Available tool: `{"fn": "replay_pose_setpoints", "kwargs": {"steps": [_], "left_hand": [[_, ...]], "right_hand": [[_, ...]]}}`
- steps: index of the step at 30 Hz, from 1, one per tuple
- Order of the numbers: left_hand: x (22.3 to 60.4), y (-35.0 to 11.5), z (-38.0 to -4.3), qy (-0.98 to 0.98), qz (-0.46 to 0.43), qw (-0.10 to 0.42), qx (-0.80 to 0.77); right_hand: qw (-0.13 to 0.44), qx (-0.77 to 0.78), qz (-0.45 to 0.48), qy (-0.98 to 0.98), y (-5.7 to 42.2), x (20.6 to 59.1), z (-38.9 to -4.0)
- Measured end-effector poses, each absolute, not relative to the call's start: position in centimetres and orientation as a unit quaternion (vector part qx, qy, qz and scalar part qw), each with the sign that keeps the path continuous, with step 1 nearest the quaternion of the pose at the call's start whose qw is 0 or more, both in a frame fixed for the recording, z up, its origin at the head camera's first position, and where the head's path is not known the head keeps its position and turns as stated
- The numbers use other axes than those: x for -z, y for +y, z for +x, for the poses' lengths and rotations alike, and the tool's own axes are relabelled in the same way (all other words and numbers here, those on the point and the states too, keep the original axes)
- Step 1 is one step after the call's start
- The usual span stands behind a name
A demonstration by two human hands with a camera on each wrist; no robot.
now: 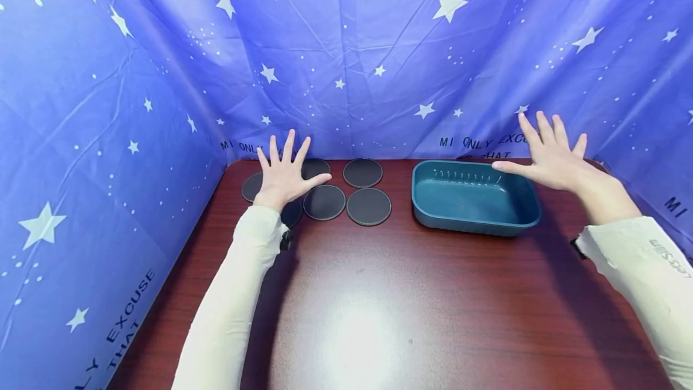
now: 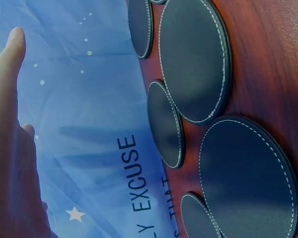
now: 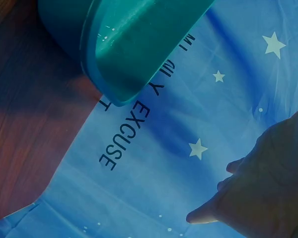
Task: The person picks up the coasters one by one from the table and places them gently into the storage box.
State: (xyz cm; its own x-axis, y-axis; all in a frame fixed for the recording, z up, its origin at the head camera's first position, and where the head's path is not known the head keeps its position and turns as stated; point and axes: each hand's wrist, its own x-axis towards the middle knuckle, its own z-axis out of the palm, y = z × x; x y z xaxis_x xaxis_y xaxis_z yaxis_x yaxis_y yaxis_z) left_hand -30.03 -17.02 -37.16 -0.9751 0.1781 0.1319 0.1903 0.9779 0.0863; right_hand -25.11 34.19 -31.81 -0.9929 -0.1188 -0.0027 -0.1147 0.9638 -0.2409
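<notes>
My left hand is spread wide above a group of round black coasters at the back left of the table, holding nothing. It partly hides some of them in the head view. Pale stitching runs round the edge of each coaster in the left wrist view. My right hand, fingers splayed, hovers over the right end of a teal rectangular basin and grips nothing. In the right wrist view one rounded corner of the basin shows, apart from the right hand.
A dark red-brown wooden table lies under everything, with a bright glare near its front. Blue cloth with white stars and lettering hangs along the back and both sides, right at the table's edges.
</notes>
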Motion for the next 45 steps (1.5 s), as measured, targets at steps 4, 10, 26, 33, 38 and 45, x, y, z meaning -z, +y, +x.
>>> {"fn": "replay_pose_setpoints", "kwargs": {"steps": [4, 10, 26, 33, 38, 45], "left_hand": [[37.3, -17.4, -30.0, -0.993, -0.090, 0.062, 0.045], [37.2, -18.0, -30.1, -0.994, -0.084, 0.056, 0.047], [37.7, -21.1, -29.7, -0.995, -0.061, 0.052, 0.063], [38.3, -22.8, -29.4, -0.995, -0.044, 0.054, 0.071], [38.8, -23.9, -29.1, -0.997, -0.030, 0.041, 0.065], [39.3, -24.9, -28.8, -0.996, -0.022, 0.037, 0.083]], "right_hand": [[0.008, 0.126, -0.060, 0.990, 34.5, 32.1, -25.1], [0.003, 0.126, -0.061, 0.990, 34.8, 32.3, -25.2], [0.001, 0.137, -0.072, 0.988, 35.9, 33.6, -24.7], [0.013, 0.148, -0.073, 0.986, 36.6, 34.3, -24.3], [0.024, 0.179, -0.083, 0.980, 37.3, 35.0, -24.0], [0.042, 0.219, -0.088, 0.971, 38.6, 36.2, -23.2]]}}
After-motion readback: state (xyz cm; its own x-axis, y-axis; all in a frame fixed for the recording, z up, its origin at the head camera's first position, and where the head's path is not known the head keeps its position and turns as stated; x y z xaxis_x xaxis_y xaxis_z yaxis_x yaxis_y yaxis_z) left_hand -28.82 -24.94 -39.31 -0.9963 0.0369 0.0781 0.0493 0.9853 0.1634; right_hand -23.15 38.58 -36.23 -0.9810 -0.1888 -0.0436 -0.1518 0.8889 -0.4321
